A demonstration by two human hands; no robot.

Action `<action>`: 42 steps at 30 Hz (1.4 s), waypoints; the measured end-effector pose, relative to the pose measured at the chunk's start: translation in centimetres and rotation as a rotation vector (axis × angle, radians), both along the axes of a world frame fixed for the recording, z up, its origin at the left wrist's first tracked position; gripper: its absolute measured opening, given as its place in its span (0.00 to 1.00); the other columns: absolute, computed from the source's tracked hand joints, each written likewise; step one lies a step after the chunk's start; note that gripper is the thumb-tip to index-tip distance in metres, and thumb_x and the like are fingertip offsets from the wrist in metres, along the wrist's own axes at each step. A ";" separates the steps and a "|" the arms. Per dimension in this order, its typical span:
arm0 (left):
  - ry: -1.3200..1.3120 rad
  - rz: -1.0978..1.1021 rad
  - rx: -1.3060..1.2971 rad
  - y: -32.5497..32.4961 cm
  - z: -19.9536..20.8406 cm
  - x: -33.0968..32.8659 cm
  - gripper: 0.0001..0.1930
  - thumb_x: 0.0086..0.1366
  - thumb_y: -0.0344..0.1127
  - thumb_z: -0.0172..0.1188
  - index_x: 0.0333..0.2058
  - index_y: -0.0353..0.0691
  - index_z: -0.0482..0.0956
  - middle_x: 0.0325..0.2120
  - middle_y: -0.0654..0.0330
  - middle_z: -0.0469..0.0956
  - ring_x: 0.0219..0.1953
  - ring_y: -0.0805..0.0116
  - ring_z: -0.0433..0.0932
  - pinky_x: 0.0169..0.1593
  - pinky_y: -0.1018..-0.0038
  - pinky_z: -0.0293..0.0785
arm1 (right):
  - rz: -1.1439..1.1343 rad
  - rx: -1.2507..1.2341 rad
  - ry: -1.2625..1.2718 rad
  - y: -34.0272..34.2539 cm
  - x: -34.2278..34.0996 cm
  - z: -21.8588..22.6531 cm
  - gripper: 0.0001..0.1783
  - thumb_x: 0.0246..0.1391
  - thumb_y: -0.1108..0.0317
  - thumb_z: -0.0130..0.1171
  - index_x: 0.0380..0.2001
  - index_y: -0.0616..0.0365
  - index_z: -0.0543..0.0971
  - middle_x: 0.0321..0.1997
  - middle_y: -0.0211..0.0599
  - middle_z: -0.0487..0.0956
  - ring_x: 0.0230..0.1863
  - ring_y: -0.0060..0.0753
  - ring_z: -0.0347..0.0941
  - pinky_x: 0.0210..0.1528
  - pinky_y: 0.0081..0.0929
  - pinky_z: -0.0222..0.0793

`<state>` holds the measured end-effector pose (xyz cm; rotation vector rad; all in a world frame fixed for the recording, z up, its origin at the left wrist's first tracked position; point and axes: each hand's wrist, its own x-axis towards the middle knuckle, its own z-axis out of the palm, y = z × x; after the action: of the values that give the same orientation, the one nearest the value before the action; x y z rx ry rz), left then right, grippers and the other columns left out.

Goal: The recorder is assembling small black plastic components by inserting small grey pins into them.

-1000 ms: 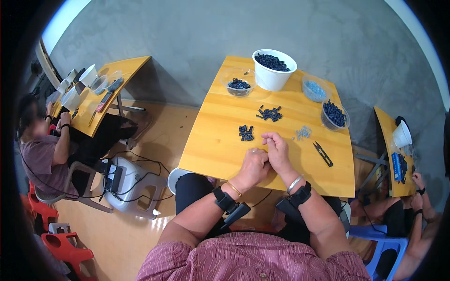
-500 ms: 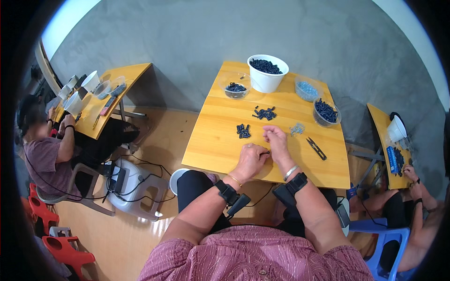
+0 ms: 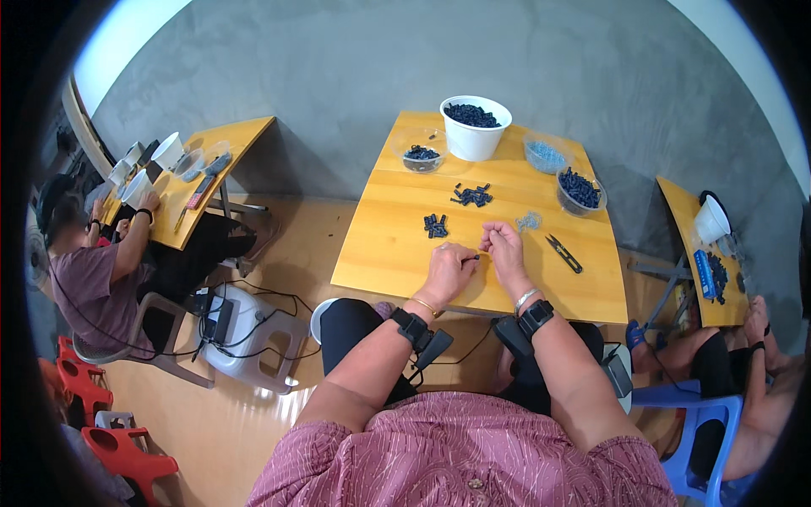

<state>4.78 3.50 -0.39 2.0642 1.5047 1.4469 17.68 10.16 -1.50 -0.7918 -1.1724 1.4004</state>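
My left hand and my right hand meet over the near middle of a yellow wooden table. Together they pinch one small dark blue part between their fingertips. Just beyond the left hand lies a small cluster of dark blue parts. A second cluster lies farther back. A little heap of pale clear bits sits right of my right hand. Both wrists wear black bands.
A white bucket of dark parts stands at the far edge, with three clear bowls around it. Black snips lie at the right. Other people work at yellow tables on the left and right. Red chairs stand at lower left.
My view has shifted, so the table sits lower and nearer the middle. Both hands stay together on the small part, working it between the fingertips.
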 end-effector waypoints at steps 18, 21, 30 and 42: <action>-0.049 -0.015 -0.014 -0.5 -0.3 -0.4 0.02 0.43 0.25 0.56 0.15 0.34 0.74 0.18 0.50 0.73 0.25 0.50 0.70 0.31 0.61 0.66 | -0.278 0.517 -0.749 0.7 -4.2 0.2 0.09 0.51 0.71 0.42 0.31 0.58 0.73 0.23 0.45 0.74 0.28 0.48 0.72 0.32 0.38 0.67; -0.052 -0.022 -0.013 -0.3 -0.5 -0.2 0.02 0.43 0.25 0.56 0.15 0.35 0.73 0.18 0.50 0.73 0.25 0.50 0.70 0.31 0.61 0.66 | -0.283 0.493 -0.761 0.5 -4.0 0.3 0.09 0.50 0.72 0.42 0.31 0.58 0.73 0.22 0.44 0.74 0.28 0.47 0.72 0.31 0.38 0.67; -0.055 0.017 0.000 0.3 -0.5 -0.1 0.03 0.42 0.23 0.55 0.14 0.35 0.71 0.15 0.52 0.71 0.23 0.51 0.69 0.30 0.63 0.65 | -0.243 0.510 -0.826 0.8 -4.3 1.2 0.08 0.49 0.74 0.43 0.31 0.59 0.72 0.25 0.45 0.74 0.30 0.48 0.71 0.32 0.37 0.67; -0.070 -0.022 0.019 -0.4 -0.4 -0.1 0.03 0.44 0.24 0.58 0.16 0.35 0.74 0.16 0.54 0.73 0.21 0.56 0.70 0.28 0.67 0.66 | -0.234 0.297 -0.574 1.0 -2.6 -0.4 0.08 0.51 0.74 0.44 0.32 0.61 0.73 0.26 0.39 0.74 0.29 0.34 0.71 0.32 0.28 0.67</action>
<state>4.66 3.10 -0.82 2.0121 1.4432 1.5143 15.06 11.12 -1.91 -1.1118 -1.6179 0.7950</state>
